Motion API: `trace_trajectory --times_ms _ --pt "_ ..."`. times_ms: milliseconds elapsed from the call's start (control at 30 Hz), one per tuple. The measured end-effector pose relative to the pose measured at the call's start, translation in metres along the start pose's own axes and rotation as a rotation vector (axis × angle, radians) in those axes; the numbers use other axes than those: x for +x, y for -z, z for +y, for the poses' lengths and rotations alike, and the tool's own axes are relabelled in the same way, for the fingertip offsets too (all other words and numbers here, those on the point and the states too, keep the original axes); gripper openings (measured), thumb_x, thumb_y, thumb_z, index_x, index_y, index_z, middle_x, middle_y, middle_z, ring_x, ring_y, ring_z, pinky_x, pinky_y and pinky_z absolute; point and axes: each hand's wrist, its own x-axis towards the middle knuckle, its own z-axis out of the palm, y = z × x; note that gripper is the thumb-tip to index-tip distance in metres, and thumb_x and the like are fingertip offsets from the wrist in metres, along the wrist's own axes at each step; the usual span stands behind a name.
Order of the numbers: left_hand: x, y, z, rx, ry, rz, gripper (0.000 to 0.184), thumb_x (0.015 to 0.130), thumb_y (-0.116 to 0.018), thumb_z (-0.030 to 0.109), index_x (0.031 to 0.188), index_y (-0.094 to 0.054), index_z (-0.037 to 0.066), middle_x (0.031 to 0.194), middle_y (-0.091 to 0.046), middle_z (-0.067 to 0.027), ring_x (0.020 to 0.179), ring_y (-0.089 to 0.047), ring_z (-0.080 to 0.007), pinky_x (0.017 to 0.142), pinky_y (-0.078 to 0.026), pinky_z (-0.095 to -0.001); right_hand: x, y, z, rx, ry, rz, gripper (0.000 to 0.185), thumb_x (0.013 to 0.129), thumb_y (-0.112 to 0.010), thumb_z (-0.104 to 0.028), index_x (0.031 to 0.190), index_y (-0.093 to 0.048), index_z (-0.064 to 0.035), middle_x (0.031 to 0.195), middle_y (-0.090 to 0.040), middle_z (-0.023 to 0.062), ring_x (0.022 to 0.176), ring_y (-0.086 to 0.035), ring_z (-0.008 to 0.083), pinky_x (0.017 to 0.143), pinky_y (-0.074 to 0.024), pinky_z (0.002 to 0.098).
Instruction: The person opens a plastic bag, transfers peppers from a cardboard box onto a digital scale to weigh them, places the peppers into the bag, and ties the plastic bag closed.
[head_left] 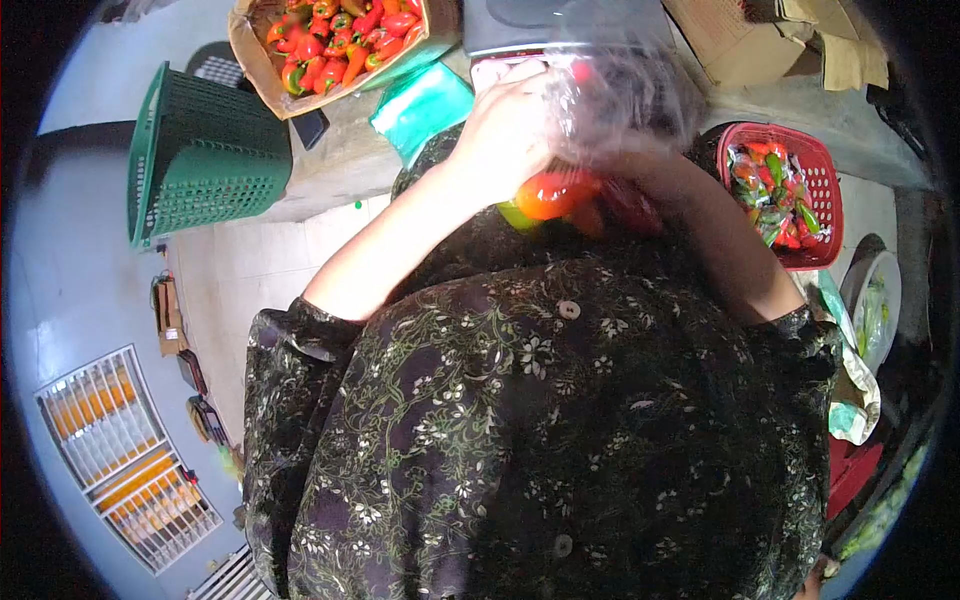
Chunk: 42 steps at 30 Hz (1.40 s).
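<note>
Clear plastic bag (640, 95) billows, pinched in the left hand (512, 120); right hand (625, 160) partly veiled by it, grip unclear. Orange-red peppers (556, 195) bulge just below both hands.

A blurred, crumpled clear plastic bag (640, 108) shows toward one o'clock, glossy orange-red peppers (553, 196) bunched at its seven o'clock.

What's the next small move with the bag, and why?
Probably gather and twist the loose end of the bag between the hands: it spreads loosely beyond them, though blurred, while the peppers bunch on the body side, apparently inside, and no knot is visible.
</note>
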Motion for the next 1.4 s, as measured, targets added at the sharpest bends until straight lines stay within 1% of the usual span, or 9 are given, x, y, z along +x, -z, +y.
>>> trace_trajectory --times_ms 133,300,467,600,767,867,1067,1233,1400 --pt "0.028 0.000 0.005 -0.729 0.375 -0.250 0.014 0.067 -0.055 0.022 0.076 -0.059 0.012 0.077 -0.056 0.0000 0.082 -0.050 -0.0198 0.070 -0.035 -0.0378 -0.003 -0.024 -0.016 -0.655 0.305 0.276 0.030 0.086 -0.059 -0.029 0.103 -0.060 -0.0046 0.084 -0.062 0.0057 0.076 -0.059 0.0138 0.069 -0.0501 0.0276" --pt "0.061 0.018 0.019 0.172 -0.328 -0.097 0.013 0.065 -0.056 0.022 0.073 -0.058 0.012 0.070 -0.055 0.0007 0.070 -0.051 -0.0195 0.069 -0.034 -0.0375 0.003 -0.009 -0.025 -0.415 0.397 -0.033 0.028 0.082 -0.064 -0.025 0.100 -0.064 -0.0042 0.088 -0.064 0.0073 0.085 -0.059 0.0139 0.077 -0.0488 0.0273" --pt "0.071 -0.004 0.001 0.398 -0.118 -0.595 0.027 0.090 -0.037 0.028 0.072 -0.049 0.012 0.074 -0.049 -0.0052 0.079 -0.049 -0.0208 0.085 -0.033 -0.0320 0.017 -0.013 -0.005 -0.218 0.123 0.069 0.030 0.085 -0.059 -0.032 0.100 -0.065 -0.0062 0.097 -0.064 0.0107 0.100 -0.056 0.0145 0.088 -0.0441 0.0283" --pt "0.081 0.029 -0.003 -0.430 0.424 -0.500 0.019 0.077 -0.060 0.025 0.088 -0.061 0.010 0.079 -0.061 -0.0027 0.068 -0.058 -0.0179 0.063 -0.046 -0.0311 0.017 0.020 0.008 -0.965 0.699 0.354 0.038 0.083 -0.059 -0.035 0.108 -0.060 -0.0063 0.099 -0.063 0.0109 0.094 -0.058 0.0176 0.086 -0.0451 0.0307" --pt "0.015 0.030 -0.036 -1.481 1.118 -0.343 0.062 0.089 -0.042 0.054 0.124 -0.044 0.004 0.110 -0.058 -0.0111 0.097 -0.060 -0.0224 0.077 -0.051 -0.0332 -0.001 0.052 -0.011 -0.074 0.482 0.513 0.027 0.089 -0.050 -0.027 0.099 -0.060 -0.0042 0.088 -0.062 0.0074 0.082 -0.060 0.0130 0.071 -0.0486 0.0264" --pt "-0.017 0.009 -0.008 -1.853 0.942 -0.220 0.073 0.085 -0.036 0.064 0.132 -0.035 0.008 0.121 -0.052 -0.0128 0.112 -0.050 -0.0244 0.089 -0.045 -0.0408 0.004 0.041 -0.026 0.212 0.579 0.550 0.029 0.089 -0.050 -0.030 0.098 -0.060 -0.0043 0.089 -0.062 0.0067 0.081 -0.060 0.0139 0.073 -0.0481 0.0274" --pt "0.002 -0.004 0.031 -0.661 0.593 0.193 0.077 0.078 -0.068 0.036 0.136 -0.025 0.008 0.127 -0.043 -0.0115 0.115 -0.045 -0.0225 0.096 -0.038 -0.0373 0.057 0.036 0.014 0.360 0.566 0.596 0.033 0.090 -0.045 -0.033 0.098 -0.060 -0.0048 0.094 -0.061 0.0055 0.085 -0.058 0.0142 0.080 -0.0464 0.0286" --pt "0.006 0.002 0.025 -1.269 0.834 0.173 0.086 0.066 -0.077 0.013 0.135 -0.027 0.005 0.126 -0.043 -0.0099 0.117 -0.042 -0.0201 0.100 -0.034 -0.0336 0.046 0.033 0.015 0.341 0.524 0.468 0.032 0.091 -0.046 -0.028 0.109 -0.053 -0.0027 0.102 -0.058 0.0059 0.092 -0.056 0.0145 0.084 -0.0453 0.0293" --pt "0.000 0.009 0.028 -0.497 0.551 0.064 0.082 0.067 -0.074 0.015 0.134 -0.028 0.003 0.125 -0.043 -0.0152 0.116 -0.043 -0.0254 0.099 -0.035 -0.0359 0.037 0.022 -0.004 0.673 0.387 0.388 0.028 0.089 -0.048 -0.025 0.101 -0.057 -0.0015 0.094 -0.061 0.0072 0.083 -0.060 0.0169 0.075 -0.0493 0.0312"
